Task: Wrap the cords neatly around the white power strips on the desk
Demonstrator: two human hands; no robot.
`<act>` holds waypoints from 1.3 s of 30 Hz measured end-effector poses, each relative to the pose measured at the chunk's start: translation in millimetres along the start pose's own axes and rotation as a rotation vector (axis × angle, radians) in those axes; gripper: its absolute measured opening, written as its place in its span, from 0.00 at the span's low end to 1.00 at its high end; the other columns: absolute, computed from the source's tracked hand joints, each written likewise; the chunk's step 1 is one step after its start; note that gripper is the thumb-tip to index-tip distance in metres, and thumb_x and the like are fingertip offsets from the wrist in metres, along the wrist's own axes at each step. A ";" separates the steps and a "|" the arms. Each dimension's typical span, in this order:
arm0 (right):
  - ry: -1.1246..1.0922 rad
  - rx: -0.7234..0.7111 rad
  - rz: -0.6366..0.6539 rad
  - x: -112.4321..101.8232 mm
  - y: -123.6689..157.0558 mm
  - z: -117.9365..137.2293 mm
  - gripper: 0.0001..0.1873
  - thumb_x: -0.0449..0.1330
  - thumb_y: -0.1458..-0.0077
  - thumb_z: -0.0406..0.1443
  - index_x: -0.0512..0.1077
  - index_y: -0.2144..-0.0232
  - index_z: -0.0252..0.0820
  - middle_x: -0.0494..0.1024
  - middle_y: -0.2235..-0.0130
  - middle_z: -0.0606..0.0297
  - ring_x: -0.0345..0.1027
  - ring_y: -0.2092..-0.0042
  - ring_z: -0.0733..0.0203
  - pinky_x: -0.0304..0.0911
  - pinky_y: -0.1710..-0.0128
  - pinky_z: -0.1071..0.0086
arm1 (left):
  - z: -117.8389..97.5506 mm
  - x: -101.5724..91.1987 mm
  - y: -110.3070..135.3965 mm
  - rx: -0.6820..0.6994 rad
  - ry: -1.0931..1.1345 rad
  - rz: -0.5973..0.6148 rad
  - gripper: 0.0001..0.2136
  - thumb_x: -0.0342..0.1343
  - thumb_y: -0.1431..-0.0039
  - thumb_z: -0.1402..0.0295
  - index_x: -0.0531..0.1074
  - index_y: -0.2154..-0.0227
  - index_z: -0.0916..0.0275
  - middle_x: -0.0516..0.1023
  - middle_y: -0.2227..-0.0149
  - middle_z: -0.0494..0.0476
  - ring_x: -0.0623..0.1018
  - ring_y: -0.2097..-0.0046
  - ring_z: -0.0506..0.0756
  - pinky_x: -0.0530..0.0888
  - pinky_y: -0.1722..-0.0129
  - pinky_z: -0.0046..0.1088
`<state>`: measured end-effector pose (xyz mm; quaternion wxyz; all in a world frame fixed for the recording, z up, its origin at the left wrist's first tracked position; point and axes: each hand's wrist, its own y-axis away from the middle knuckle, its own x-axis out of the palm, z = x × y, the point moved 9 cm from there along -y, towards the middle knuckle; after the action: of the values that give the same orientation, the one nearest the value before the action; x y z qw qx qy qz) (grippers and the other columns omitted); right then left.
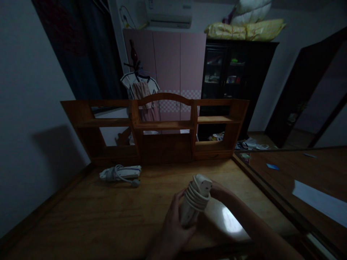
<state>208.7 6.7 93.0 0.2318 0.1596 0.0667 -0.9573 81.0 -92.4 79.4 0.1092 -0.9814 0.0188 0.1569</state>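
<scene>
A white power strip [195, 198] with its cord wound round it is held over the wooden desk [108, 216]. My left hand [173, 224] is wrapped round its lower end. My right hand [221, 193] grips its upper end from the right side, with the fingers partly hidden behind the strip. A second white power strip [120, 173], with its cord bundled on it, lies flat on the desk at the back left, away from both hands.
A wooden shelf unit [162, 124] stands along the desk's back edge. Behind it are a pink wardrobe [179, 61], hanging clothes [141, 92] and a dark cabinet [230, 76]. A lower dark surface with papers [320, 202] lies on the right. The room is dim.
</scene>
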 end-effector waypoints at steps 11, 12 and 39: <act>-0.161 -0.254 0.128 -4.8 27.6 43.8 0.27 0.54 0.42 0.47 0.64 0.44 0.42 0.71 0.47 0.58 0.63 0.46 0.54 0.56 0.45 0.57 | 24.9 -4.0 -4.4 -0.170 0.379 0.027 0.36 0.66 0.57 0.64 0.58 0.44 0.62 0.73 0.49 0.66 0.74 0.49 0.63 0.73 0.53 0.37; -0.130 -0.245 0.162 0.1 31.5 46.9 0.29 0.55 0.43 0.48 0.63 0.43 0.42 0.71 0.47 0.57 0.64 0.48 0.53 0.58 0.46 0.57 | 26.0 -3.4 -5.1 -0.174 0.389 0.030 0.36 0.66 0.56 0.63 0.57 0.44 0.61 0.73 0.49 0.66 0.75 0.50 0.62 0.74 0.54 0.36; -0.272 -0.091 -0.096 17.4 41.4 37.4 0.36 0.66 0.51 0.40 0.58 0.42 0.44 0.77 0.58 0.62 0.72 0.58 0.58 0.68 0.59 0.66 | -15.3 9.0 -4.1 -0.146 0.471 0.210 0.28 0.60 0.49 0.62 0.57 0.48 0.62 0.76 0.60 0.61 0.80 0.62 0.58 0.75 0.64 0.32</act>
<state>203.1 -44.9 120.1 0.1994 0.0143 0.0854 -0.9761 94.5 -91.8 91.6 0.0137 -0.9888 0.1339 -0.0646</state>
